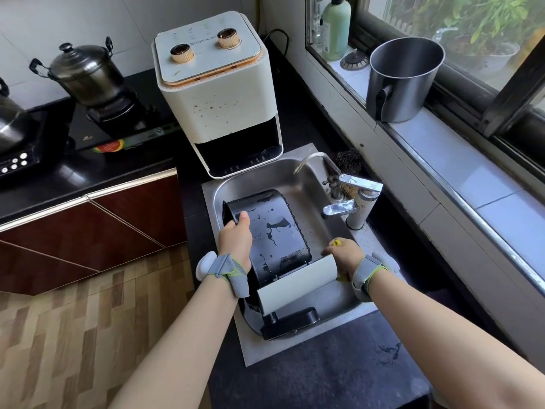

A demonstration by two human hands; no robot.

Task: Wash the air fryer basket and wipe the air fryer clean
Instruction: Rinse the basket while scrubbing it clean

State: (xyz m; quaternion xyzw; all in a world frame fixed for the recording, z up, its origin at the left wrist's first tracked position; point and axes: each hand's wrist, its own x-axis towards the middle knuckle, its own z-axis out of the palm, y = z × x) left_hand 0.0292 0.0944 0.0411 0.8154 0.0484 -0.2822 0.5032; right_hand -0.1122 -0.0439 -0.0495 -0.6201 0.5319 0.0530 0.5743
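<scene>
The black air fryer basket (pixel 280 237) lies upside down in the steel sink (pixel 309 178), its wet bottom facing up and its cream front panel and black handle toward me. My left hand (pixel 236 237) grips the basket's far left edge. My right hand (pixel 343 255) holds a yellow sponge (pixel 337 242), mostly hidden in the fingers, against the basket's right side by the cream panel. The cream air fryer (pixel 218 95) stands on the counter behind the sink, its basket slot empty and brown specks on its front.
A chrome tap (pixel 351 190) with a curved spout stands at the sink's right, a dark scourer (pixel 349 160) behind it. A steel pot (pixel 404 78) and green bottle (pixel 336 28) sit on the windowsill. A lidded pot (pixel 85 75) is on the stove at left.
</scene>
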